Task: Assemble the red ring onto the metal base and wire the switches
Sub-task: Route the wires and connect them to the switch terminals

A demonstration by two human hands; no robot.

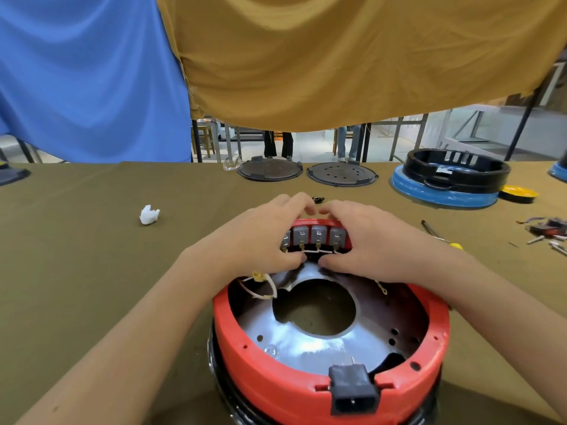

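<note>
The red ring (245, 335) sits around the shiny metal base (310, 345), which has a large round hole in its middle. A row of several grey switches (316, 236) lines the ring's far inner wall, linked by a thin white wire along their lower terminals. My left hand (264, 237) and my right hand (365, 240) both grip the ring's far side, fingers over the rim and thumbs below the switches. Loose white wires with yellow terminals (260, 283) lie inside at the left. A black power socket (352, 388) is clipped into the ring's near edge.
Olive cloth covers the table (92, 271). A crumpled white paper (149, 215) lies left. Two dark round plates (270, 169) and a black ring on a blue base (451, 179) stand at the back. A screwdriver (441, 236) and small parts (549, 231) lie right.
</note>
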